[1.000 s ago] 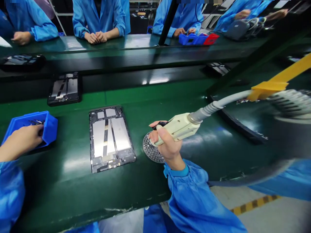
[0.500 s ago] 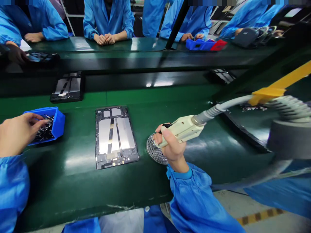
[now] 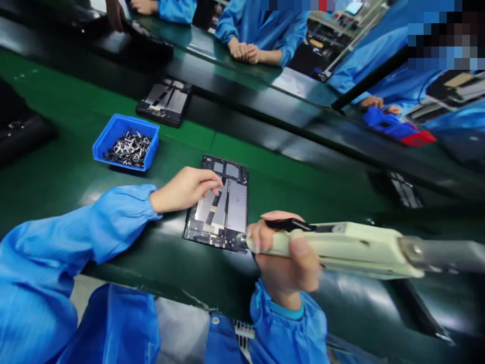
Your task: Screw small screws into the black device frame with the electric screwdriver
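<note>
An open tablet housing [image 3: 227, 202] lies on the green bench [image 3: 64, 93], showing silver panels and a dark frame. My left hand [image 3: 185, 189] rests its fingertips on the housing's upper left part; whether they pinch a small part cannot be told. My right hand [image 3: 284, 253] grips a cream electric screwdriver [image 3: 341, 247], its metal tip at the housing's lower right edge. Close behind my left hand stands a blue bin [image 3: 127, 144] heaped with small metal parts [image 3: 129, 149].
A second tablet housing [image 3: 164, 101] lies farther along the bench, and a black tray [image 3: 22, 134] sits at the left edge. Across a dark divider, a co-worker's clasped hands [image 3: 242, 51] rest on the far bench. Blue and red items [image 3: 394, 126] lie beyond.
The view has tilted and swung. My left hand has moved from the blue bin onto the housing. The screwdriver has moved from the perforated metal disc to the housing's edge.
</note>
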{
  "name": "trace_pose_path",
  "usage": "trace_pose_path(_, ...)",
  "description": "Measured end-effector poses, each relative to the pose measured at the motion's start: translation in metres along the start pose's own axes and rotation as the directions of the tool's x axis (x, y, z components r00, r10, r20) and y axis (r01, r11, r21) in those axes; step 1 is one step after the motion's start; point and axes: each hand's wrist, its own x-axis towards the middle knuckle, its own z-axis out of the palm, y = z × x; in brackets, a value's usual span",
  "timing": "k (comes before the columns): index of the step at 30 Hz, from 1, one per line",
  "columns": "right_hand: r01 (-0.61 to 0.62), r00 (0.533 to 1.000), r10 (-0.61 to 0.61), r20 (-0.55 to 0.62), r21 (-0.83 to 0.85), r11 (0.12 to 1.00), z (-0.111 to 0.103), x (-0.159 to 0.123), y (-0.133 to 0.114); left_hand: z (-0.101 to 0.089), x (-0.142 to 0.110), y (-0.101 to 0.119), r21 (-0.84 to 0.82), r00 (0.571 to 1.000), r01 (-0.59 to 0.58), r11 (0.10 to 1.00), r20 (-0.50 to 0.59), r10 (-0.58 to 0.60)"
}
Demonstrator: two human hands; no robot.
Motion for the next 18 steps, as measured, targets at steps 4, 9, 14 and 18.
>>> trace_pose_path(4,-0.027,0.998,0.031,0.063,-0.075,0.997,0.025,-0.008,0.017,0.023,0.001,-0.003,-0.11,0.998,-0.015,0.994,0.051,0.021)
trace_pose_path(9,-0.012,0.994,0.023,0.104,-0.11,0.994,0.021,-0.005,0.025,0.023,0.0,-0.013,-0.138,1.0,0.019,0.99,0.022,-0.016)
trace_pose_path(14,-0.013,0.992,0.025,0.123,-0.099,0.995,0.018,-0.006,0.025,0.03,0.002,-0.011,-0.102,1.0,0.014,0.995,0.018,-0.012)
trace_pose_path(18,-0.017,0.984,0.029,0.176,-0.069,0.997,0.019,-0.007,0.025,0.048,0.01,-0.003,-0.129,0.998,0.019,0.991,0.064,-0.011)
